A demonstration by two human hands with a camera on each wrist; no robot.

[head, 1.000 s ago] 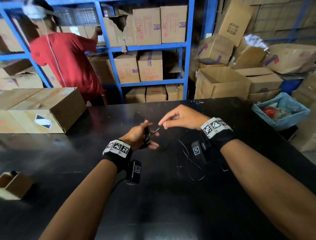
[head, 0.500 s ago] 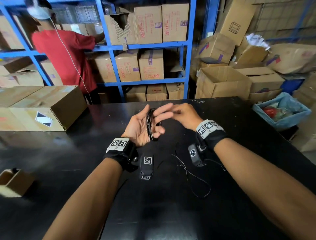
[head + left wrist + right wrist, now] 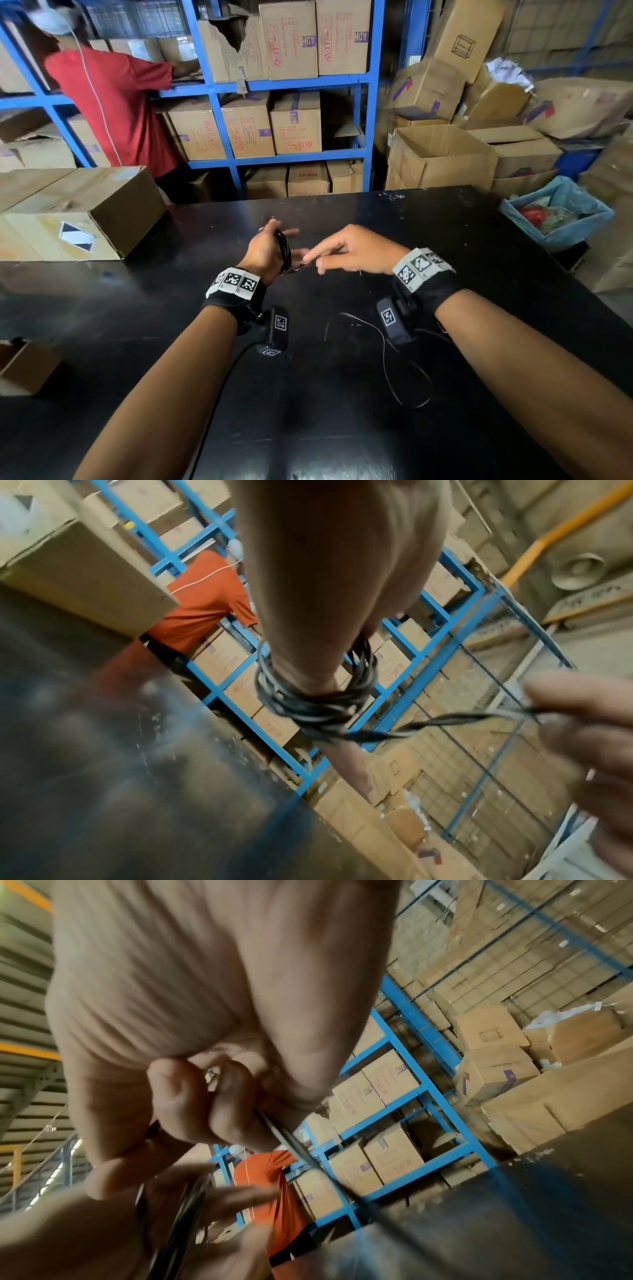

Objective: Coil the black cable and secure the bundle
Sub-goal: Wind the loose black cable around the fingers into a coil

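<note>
A cardboard box lies on the black table; a red-shirted person reaches into blue shelving.

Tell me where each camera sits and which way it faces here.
Head: worn on the head, looking forward and down at the black table; both forearms, left hand, right hand.
Left wrist: looks along the left hand at its coil of cable.
Right wrist: looks along the right hand pinching the strand.
Shared: both wrist views catch the other hand and the blue shelving.
</note>
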